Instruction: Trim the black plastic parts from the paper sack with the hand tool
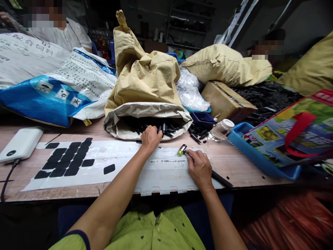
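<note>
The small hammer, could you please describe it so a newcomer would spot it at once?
In front of the open tan sack, find the right hand. It grips the small hammer, whose shiny head ends in yellow-green, unlike the black parts nearby.

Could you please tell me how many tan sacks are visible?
3: the open sack at the left hand, one sack by the brown box, and another sack at the far right. More may be hidden.

The wood-patterned tabletop (247, 170) carries a white power bank (22, 144), a white sheet (99, 152) bearing black patches (60, 160), and a grey mat (166, 177). An open sack (145, 83) and a clear jar (221, 130) also rest there.
</note>
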A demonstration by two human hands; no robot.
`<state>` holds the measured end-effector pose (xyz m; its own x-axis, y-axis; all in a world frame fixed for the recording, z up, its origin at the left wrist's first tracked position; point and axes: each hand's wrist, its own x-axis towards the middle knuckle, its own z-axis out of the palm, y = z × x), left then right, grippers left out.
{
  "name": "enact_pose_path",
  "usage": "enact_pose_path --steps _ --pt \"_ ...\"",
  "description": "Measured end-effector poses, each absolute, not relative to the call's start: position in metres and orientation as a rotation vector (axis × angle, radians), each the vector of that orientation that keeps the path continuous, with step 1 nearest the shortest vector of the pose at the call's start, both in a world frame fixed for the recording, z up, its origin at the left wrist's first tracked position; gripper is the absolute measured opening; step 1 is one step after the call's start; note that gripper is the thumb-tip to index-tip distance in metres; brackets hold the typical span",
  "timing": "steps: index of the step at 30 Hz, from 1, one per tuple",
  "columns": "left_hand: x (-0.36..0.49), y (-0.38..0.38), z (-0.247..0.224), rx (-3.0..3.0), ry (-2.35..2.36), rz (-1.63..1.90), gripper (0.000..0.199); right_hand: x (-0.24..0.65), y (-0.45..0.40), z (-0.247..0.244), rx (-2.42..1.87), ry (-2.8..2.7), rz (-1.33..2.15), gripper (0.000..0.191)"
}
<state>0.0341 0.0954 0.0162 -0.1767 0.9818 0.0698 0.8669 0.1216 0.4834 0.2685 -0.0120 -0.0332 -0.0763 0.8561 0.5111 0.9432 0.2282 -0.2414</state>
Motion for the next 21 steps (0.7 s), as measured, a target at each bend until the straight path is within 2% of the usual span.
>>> enact_pose_path --steps 4,12,21 --pt "0.018 0.075 0.019 1.896 2.041 0.649 0.025 0.268 -0.013 -0.032 -1.652 -1.948 -0.198 0.026" --pt "-0.023 0.0 0.007 2.101 1.325 0.615 0.014 0.267 -0.013 -0.031 -1.658 -1.95 -0.185 0.026" --pt "-0.02 -0.017 -0.017 2.162 1.295 0.799 0.018 0.271 -0.011 -0.032 -1.619 -1.964 -0.179 0.028"
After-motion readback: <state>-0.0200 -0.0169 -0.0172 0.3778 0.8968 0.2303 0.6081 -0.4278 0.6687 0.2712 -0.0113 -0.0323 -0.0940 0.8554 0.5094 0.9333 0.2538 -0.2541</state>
